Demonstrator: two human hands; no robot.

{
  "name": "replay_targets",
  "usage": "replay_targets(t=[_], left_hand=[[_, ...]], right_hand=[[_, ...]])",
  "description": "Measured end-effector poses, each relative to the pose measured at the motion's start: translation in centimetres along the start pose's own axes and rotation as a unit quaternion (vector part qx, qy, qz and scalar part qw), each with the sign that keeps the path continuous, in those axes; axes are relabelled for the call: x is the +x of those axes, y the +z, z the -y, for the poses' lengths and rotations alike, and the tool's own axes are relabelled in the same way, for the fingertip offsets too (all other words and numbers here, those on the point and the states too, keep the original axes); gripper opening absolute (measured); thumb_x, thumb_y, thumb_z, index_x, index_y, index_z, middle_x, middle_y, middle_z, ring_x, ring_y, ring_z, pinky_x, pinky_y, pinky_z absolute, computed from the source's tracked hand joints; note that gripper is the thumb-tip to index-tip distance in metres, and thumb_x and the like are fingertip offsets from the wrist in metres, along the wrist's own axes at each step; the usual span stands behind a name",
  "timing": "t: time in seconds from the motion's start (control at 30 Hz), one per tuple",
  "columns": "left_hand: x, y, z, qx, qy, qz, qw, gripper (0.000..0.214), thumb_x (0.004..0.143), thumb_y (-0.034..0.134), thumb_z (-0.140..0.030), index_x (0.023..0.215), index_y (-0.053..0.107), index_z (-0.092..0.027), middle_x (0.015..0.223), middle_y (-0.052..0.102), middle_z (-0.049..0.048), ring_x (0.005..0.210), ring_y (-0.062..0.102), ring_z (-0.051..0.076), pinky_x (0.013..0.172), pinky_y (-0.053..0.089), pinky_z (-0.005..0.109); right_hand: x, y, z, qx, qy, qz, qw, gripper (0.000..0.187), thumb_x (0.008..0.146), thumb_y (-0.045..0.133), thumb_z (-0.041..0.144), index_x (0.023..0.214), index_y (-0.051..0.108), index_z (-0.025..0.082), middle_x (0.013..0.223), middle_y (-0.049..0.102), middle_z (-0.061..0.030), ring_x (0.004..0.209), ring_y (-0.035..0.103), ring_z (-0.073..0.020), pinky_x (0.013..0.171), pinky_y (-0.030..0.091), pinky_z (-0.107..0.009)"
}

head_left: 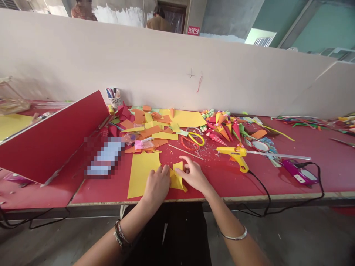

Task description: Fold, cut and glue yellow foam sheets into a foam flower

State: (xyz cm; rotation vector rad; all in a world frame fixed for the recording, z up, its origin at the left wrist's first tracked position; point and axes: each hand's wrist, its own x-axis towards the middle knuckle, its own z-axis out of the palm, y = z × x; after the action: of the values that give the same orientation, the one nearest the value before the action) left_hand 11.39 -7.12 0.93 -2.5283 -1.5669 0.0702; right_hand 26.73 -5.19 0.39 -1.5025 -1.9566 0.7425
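My left hand (158, 185) is closed, its curled fingers pressed on the left edge of a small folded piece of yellow paper (175, 182). My right hand (194, 176) has its thumb on the raised right flap of that piece, with the index finger stretched out above and the other fingers bent under. A larger yellow paper sheet (140, 171) lies flat on the red table, partly beneath my left hand. Scissors with yellow and red handles (197, 139) rest just beyond my hands, near a thin wooden stick (185, 151).
A yellow glue gun (234, 153) with a cord lies right of my hands, near a purple power strip (301, 173). Paper scraps (151, 131) and small paper cones (222, 127) pile up behind. A red board (63, 136) leans at left, by a pen cup (114, 100).
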Motion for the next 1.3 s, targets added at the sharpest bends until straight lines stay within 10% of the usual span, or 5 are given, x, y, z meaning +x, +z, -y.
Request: replay_targets(t=[0.5,0.93,1.3], left_hand=[[0.1,-0.4,-0.4,0.015,0.0,0.02,1.0,0.028,0.08,0.039,-0.008,0.095,0.062,-0.013,0.102,0.054,0.0091,0.088,0.05,0.022,0.06,0.043,0.033],[-0.1,-0.6,-0.7,0.026,-0.004,0.011,1.0,0.029,0.079,0.039,-0.006,0.096,0.062,-0.013,0.102,0.054,0.0107,0.088,0.05,0.022,0.058,0.041,0.031],[-0.2,-0.6,-0.6,0.017,-0.008,0.01,1.0,0.031,0.078,0.039,-0.005,0.1,0.06,-0.013,0.101,0.053,0.0114,0.089,0.05,0.023,0.058,0.041,0.032]], right_hand=[[-1.5,-0.4,-0.9,-0.12,-0.007,-0.028,0.992,0.02,0.083,0.038,0.022,0.097,0.052,0.024,0.063,0.061,0.0028,0.061,0.057,-0.0127,0.086,0.024,-0.038],[-2.5,-2.1,0.1,0.002,0.046,0.058,0.997,0.022,0.075,0.049,0.04,0.092,0.061,0.032,0.095,0.065,0.0033,0.081,0.058,-0.0178,0.099,0.004,-0.051],[-3.9,-1.7,-1.0,-0.039,0.066,0.011,0.997,0.018,0.08,0.041,0.029,0.08,0.059,0.026,0.066,0.061,0.005,0.068,0.056,-0.0124,0.095,0.013,-0.046]])
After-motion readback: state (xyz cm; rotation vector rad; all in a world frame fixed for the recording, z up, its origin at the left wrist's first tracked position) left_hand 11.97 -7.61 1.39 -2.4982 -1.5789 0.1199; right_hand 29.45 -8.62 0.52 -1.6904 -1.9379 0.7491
